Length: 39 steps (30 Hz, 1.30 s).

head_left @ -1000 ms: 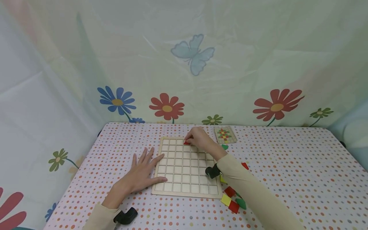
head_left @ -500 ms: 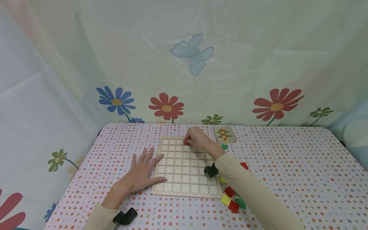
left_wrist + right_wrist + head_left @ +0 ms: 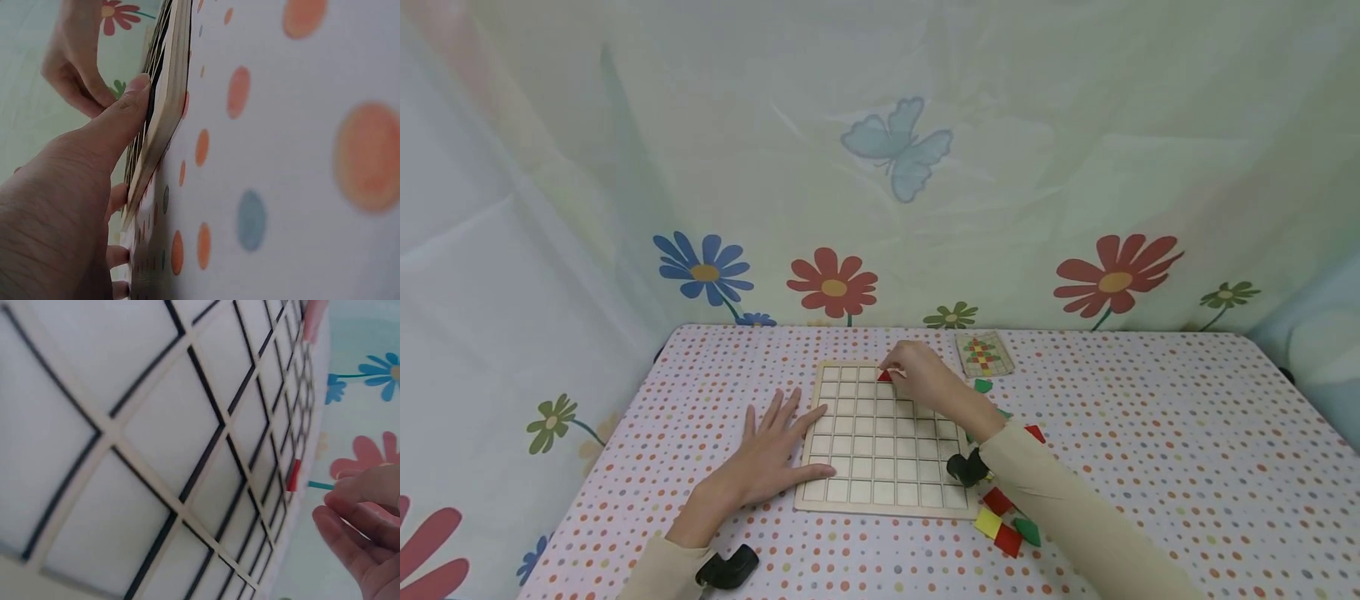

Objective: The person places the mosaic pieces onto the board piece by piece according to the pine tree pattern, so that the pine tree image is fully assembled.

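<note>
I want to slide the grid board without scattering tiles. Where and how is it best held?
Probably at the left edge of the grid board, from the left, thumb on top, fingers against its side: the left wrist view shows a straight wooden rim with real thickness. The left hand rests there, and loose tiles lie off the right edge.

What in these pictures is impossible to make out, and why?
Head view: the right sleeve partly covers some pieces beside the board, so their number is unclear.
Head view: the card is too small to read square by square.
Left wrist view: the board is nearly edge-on, so its layout cannot be read.
Right wrist view: the right hand is cut off by the right edge, the board by the left.
</note>
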Tool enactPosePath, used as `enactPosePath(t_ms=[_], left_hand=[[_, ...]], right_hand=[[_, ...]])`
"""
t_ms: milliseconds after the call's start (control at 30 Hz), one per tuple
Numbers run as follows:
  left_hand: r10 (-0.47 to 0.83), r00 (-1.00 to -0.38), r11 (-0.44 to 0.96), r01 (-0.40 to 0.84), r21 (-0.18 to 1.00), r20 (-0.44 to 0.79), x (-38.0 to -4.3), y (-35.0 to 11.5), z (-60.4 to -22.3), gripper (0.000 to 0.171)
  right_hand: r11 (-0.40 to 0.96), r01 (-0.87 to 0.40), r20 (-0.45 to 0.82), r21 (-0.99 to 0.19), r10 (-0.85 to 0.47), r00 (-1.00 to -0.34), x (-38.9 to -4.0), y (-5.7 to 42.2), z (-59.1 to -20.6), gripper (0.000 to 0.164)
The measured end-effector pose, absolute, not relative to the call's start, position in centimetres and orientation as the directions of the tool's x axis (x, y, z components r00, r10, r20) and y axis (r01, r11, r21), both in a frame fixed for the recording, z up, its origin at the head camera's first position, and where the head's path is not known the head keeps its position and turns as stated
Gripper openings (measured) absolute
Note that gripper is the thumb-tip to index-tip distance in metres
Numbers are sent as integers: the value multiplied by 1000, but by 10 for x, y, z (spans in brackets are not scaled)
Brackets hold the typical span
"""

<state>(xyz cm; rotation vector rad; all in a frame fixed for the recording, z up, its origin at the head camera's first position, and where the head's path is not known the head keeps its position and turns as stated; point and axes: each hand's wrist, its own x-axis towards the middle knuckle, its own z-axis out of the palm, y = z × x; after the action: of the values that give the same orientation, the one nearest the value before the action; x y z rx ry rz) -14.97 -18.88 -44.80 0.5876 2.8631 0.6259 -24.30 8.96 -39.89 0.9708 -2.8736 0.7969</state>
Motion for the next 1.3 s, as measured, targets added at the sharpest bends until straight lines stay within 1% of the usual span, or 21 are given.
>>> enactPosePath(t_ms=[100, 400, 533, 667, 767, 967, 1167, 1300], left_hand=[[404, -912, 835, 340, 433, -64, -150, -190, -450, 91], [390, -919, 841, 328, 431, -62, -152, -194, -455, 92], [410, -909, 829, 338, 446, -73, -151, -189, -455, 91], [416, -906, 827, 343, 444, -74, -151, -186, -455, 91], [409, -909, 832, 339, 440, -73, -150, -186, -454, 91], [405, -912, 831, 335, 445, -69, -147, -189, -453, 91], [405, -913, 830, 341, 441, -56, -148, -189, -453, 90], [405, -913, 832, 346, 434, -50, -150, -189, -453, 91]], right_hand=[[676, -584, 179, -450, -572, -800, -229, 101, -392, 16], [725, -534, 86, -435, -558, -826, -173, 160, -386, 14], [739, -493, 31, -459, -541, -841, -147, 193, -390, 13], [760, -411, -28, -503, -490, -871, -129, 219, -400, 14], [766, -380, -31, -518, -461, -887, -121, 230, -409, 17], [762, -416, 36, -497, -461, -887, -113, 234, -423, 21], [786, -360, 31, -503, -400, -916, -115, 228, -424, 23], [796, -326, 20, -510, -368, -930, -118, 224, -421, 19]])
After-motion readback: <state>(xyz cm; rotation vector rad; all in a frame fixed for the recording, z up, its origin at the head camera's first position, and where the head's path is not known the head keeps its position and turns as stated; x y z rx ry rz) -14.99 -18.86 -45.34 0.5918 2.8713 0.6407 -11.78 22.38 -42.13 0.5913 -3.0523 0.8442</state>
